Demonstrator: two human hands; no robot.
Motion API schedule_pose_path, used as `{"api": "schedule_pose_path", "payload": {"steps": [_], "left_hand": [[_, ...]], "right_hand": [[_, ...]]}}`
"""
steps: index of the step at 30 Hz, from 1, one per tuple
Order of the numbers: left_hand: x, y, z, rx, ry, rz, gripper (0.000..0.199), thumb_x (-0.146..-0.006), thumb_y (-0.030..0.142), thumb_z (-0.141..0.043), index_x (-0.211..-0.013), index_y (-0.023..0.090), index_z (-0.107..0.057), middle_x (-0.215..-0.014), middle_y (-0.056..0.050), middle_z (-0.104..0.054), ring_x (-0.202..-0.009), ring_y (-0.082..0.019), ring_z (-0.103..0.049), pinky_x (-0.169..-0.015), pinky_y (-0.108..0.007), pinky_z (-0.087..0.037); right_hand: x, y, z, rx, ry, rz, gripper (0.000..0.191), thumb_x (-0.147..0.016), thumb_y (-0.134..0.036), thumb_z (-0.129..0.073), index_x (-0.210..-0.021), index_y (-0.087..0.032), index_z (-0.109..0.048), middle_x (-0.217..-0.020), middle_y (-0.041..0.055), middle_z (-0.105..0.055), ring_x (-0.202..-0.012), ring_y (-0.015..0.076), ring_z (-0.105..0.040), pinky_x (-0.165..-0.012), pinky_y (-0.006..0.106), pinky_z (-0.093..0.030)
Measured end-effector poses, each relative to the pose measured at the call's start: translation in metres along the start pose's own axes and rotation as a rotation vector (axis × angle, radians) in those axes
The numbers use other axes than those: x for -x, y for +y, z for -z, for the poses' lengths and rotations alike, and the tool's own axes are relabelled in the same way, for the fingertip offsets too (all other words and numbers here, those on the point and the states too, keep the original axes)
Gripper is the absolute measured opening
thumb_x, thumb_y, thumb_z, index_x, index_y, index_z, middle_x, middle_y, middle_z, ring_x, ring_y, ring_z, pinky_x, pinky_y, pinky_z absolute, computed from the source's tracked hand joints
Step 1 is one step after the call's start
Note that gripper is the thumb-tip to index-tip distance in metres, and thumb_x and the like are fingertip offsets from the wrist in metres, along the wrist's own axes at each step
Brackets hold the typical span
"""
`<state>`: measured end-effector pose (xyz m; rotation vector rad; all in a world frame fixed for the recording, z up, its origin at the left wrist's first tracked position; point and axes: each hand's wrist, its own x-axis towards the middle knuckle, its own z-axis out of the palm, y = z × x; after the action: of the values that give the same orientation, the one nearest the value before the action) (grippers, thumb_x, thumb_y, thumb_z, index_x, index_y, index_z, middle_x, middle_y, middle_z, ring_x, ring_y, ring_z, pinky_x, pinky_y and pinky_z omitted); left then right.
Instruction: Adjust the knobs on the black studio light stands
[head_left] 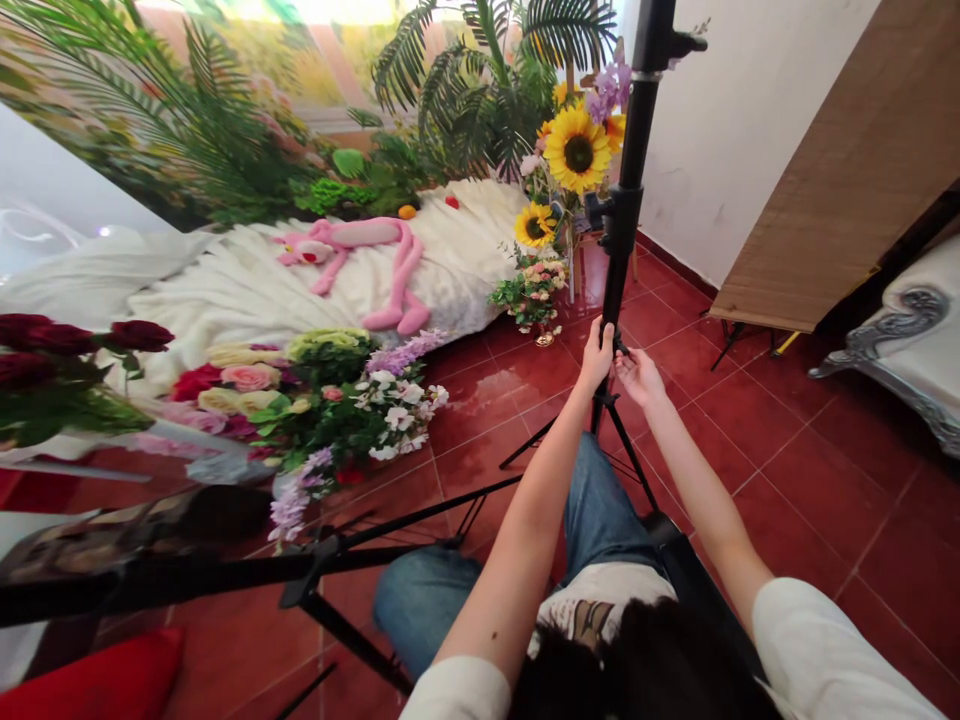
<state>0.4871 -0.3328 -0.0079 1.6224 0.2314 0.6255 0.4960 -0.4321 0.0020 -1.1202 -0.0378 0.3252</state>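
A black light stand [619,240] rises upright in front of me, its tripod legs spread on the floor. My left hand [598,352] is wrapped round its pole, low down, just above the legs. On the pole's other side, my right hand [637,376] has its fingers curled at a small black clamp knob [621,347]. The knob is partly hidden by the fingers. Another collar with a knob [600,210] sits higher on the pole.
A second black tripod stand [315,570] lies across the left. Flower arrangements [337,390] stand beside a white fur-covered couch [480,240] with a pink plush toy [375,240]. Sunflowers [577,152] stand behind the pole. A brown panel [810,170] leans at right, near a white sofa [915,310].
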Motion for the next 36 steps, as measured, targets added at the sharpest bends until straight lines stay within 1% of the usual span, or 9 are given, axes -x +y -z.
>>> {"api": "schedule_pose_path", "payload": {"steps": [3,7,9,11,15,18,26,32,36], "left_hand": [[-0.001,0.000,0.000,0.005,-0.023,0.029,0.043,-0.100,0.052,-0.038,-0.125,0.021,-0.052,-0.099,-0.003,-0.063,-0.085,-0.010,-0.059,-0.086,-0.024,-0.049],[0.001,0.000,0.000,0.061,-0.061,0.048,0.041,-0.101,0.051,-0.036,-0.127,0.022,-0.048,-0.097,-0.001,-0.060,-0.081,-0.009,-0.058,-0.082,-0.023,-0.050],[0.002,0.000,0.000,0.086,-0.074,0.055,0.041,-0.101,0.052,-0.035,-0.128,0.024,-0.046,-0.095,-0.001,-0.059,-0.077,-0.009,-0.057,-0.079,-0.022,-0.050],[0.003,0.000,0.000,0.087,-0.067,0.053,0.041,-0.100,0.053,-0.036,-0.127,0.024,-0.047,-0.095,-0.001,-0.059,-0.078,-0.009,-0.058,-0.079,-0.022,-0.050],[0.003,0.000,0.000,0.066,-0.046,0.034,0.040,-0.099,0.053,-0.040,-0.124,0.023,-0.050,-0.096,-0.001,-0.061,-0.085,-0.009,-0.059,-0.083,-0.022,-0.049],[0.002,-0.003,0.000,0.067,-0.048,0.030,0.041,-0.099,0.053,-0.040,-0.126,0.023,-0.049,-0.094,-0.001,-0.061,-0.080,-0.009,-0.059,-0.078,-0.022,-0.049],[0.003,-0.004,0.001,0.089,-0.047,0.046,0.042,-0.099,0.052,-0.043,-0.128,0.024,-0.050,-0.090,0.001,-0.061,-0.073,-0.009,-0.058,-0.074,-0.022,-0.048],[0.005,0.004,0.003,0.069,-0.048,0.044,0.039,-0.100,0.048,-0.042,-0.128,0.022,-0.051,-0.093,-0.001,-0.063,-0.080,-0.010,-0.061,-0.080,-0.023,-0.050],[0.006,0.004,0.003,0.067,-0.038,0.035,0.040,-0.099,0.052,-0.042,-0.125,0.023,-0.052,-0.097,-0.002,-0.063,-0.087,-0.011,-0.062,-0.085,-0.024,-0.050]], "right_hand": [[0.011,0.000,0.005,0.147,0.067,0.080,0.023,-0.079,-0.039,-0.068,-0.087,-0.022,-0.053,-0.074,0.0007,-0.069,-0.063,0.0141,-0.066,-0.063,0.028,-0.060],[0.029,-0.001,0.009,0.562,0.050,0.536,0.033,-0.078,-0.042,-0.071,-0.100,-0.021,-0.060,-0.108,0.0099,-0.069,-0.095,0.0210,-0.067,-0.083,0.036,-0.058],[0.035,-0.001,0.008,0.747,0.060,0.690,0.028,-0.083,-0.039,-0.067,-0.103,-0.021,-0.063,-0.111,0.0111,-0.068,-0.103,0.0236,-0.063,-0.093,0.041,-0.053],[0.037,0.001,0.007,0.838,0.089,0.749,0.022,-0.088,-0.038,-0.061,-0.102,-0.022,-0.064,-0.106,0.0105,-0.069,-0.100,0.0236,-0.062,-0.094,0.041,-0.051],[0.031,0.007,0.005,0.860,0.138,0.738,0.024,-0.094,-0.043,-0.054,-0.097,-0.022,-0.065,-0.094,0.0079,-0.067,-0.074,0.0188,-0.058,-0.075,0.034,-0.051],[0.026,0.011,0.006,0.914,0.209,0.753,0.026,-0.093,-0.047,-0.056,-0.091,-0.023,-0.066,-0.086,0.0054,-0.065,-0.066,0.0173,-0.053,-0.070,0.032,-0.048],[0.026,-0.001,0.001,0.995,0.266,0.737,0.027,-0.088,-0.048,-0.063,-0.079,-0.022,-0.065,-0.075,0.0030,-0.064,-0.063,0.0170,-0.053,-0.065,0.030,-0.041],[0.033,-0.009,-0.004,1.026,0.297,0.676,0.025,-0.085,-0.047,-0.065,-0.076,-0.023,-0.066,-0.080,0.0060,-0.072,-0.068,0.0220,-0.062,-0.066,0.031,-0.042],[0.032,-0.012,-0.002,0.937,0.282,0.630,0.029,-0.081,-0.051,-0.069,-0.073,-0.024,-0.064,-0.075,0.0052,-0.074,-0.068,0.0239,-0.067,-0.066,0.032,-0.046]]}}
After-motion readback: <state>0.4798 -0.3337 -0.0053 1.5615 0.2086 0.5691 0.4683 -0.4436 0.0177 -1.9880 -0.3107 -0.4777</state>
